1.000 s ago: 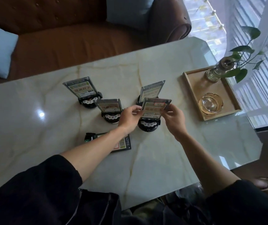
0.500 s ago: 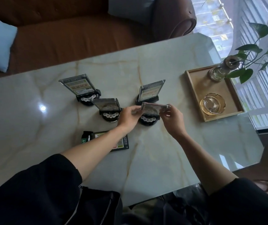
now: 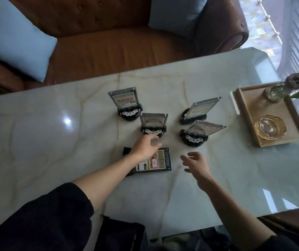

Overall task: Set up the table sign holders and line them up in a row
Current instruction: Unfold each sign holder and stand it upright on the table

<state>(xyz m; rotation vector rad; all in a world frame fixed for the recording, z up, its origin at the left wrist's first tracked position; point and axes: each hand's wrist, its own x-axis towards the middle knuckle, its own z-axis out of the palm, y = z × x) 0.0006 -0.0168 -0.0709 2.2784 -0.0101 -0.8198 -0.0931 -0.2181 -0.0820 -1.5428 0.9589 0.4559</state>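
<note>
Several clear sign holders on black bases stand on the marble table (image 3: 54, 142). One (image 3: 125, 102) is at the back left, one (image 3: 153, 123) just in front of it, one (image 3: 198, 110) at the back right, and one (image 3: 199, 131) in front of that, its panel tilted back. Another sign holder (image 3: 156, 163) lies flat near me. My left hand (image 3: 146, 148) hovers over the flat holder's left part, fingers apart, holding nothing. My right hand (image 3: 196, 165) is open to the right of the flat holder, apart from it.
A wooden tray (image 3: 250, 122) at the right holds a glass ashtray (image 3: 270, 126) and a glass vase with a green plant (image 3: 279, 89). A brown leather sofa (image 3: 108, 49) with pale blue cushions runs behind the table. The table's near edge is close to my body.
Both hands have let go of the front right sign holder and pulled back toward me. My left hand now hovers over the flat holder.
</note>
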